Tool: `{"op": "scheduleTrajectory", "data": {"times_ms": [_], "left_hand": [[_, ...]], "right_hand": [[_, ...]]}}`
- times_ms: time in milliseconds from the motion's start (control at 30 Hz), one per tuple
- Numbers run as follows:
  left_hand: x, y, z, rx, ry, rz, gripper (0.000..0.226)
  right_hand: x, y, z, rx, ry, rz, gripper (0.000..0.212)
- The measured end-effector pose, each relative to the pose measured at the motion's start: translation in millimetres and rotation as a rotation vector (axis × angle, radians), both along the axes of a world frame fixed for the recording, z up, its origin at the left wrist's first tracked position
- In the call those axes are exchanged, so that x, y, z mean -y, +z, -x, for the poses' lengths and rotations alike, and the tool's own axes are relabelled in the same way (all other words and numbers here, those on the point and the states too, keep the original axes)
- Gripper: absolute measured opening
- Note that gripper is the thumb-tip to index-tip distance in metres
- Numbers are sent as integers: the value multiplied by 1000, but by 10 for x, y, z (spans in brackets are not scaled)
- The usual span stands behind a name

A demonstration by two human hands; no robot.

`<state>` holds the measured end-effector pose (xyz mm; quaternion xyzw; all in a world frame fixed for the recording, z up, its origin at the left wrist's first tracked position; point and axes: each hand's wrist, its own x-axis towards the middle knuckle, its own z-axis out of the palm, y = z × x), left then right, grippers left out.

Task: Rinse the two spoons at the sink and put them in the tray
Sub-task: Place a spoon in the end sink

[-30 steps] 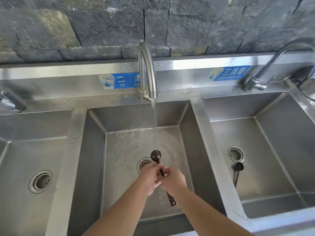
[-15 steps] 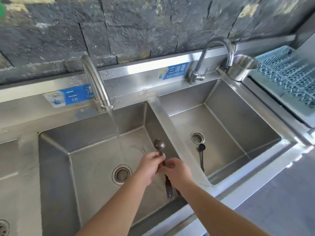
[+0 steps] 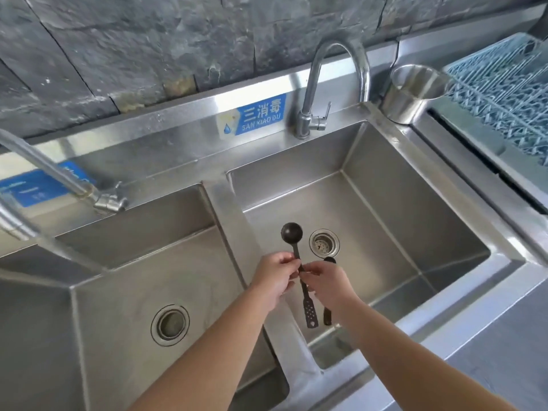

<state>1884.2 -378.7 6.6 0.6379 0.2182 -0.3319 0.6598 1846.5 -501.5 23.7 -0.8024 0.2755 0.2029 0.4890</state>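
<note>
We pinch the dark spoon (image 3: 297, 264) between left hand (image 3: 274, 275) and right hand (image 3: 327, 280) over the right basin (image 3: 415, 209), where the second spoon (image 3: 327, 315) lies; wet fingers could drop it short of the blue tray (image 3: 501, 93).

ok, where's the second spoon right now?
Head view: the second spoon lies on the floor of the right basin, just below the drain, mostly hidden behind the right hand, beside the held spoon.
</note>
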Motion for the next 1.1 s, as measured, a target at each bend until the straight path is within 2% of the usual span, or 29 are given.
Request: {"op": "scheduleTrajectory", "data": {"times_ms": [100,233,433,567,767,900,1100], "left_hand": [[366,-159,-125,-59,29,-35,10],[737,-465,-258,-166,80,-99,14],[1047,-1092,-400,-105,-90,-430,14],[1222,-1585,-417,-165,-57,-543,19],[1301,-2174,-467,-220,-99,-632,17],[1289,-2338,-439,-208,-109,-718,16],[1262,-2435,-451,-222,-110,-759,19]], "right_hand": [[373,-201,-198,-82,14,17,16],[703,-540,-453,-191,102,50,24],[932,-1198,-648,-344,170,2,19],[1013,-1708,-778,-373,293,76,14],[1064,-2285,-827,-375,345,123,17],[957,-2484,-812,-354,387,227,25],[916,-2574,-809,-373,377,257,27]]}}
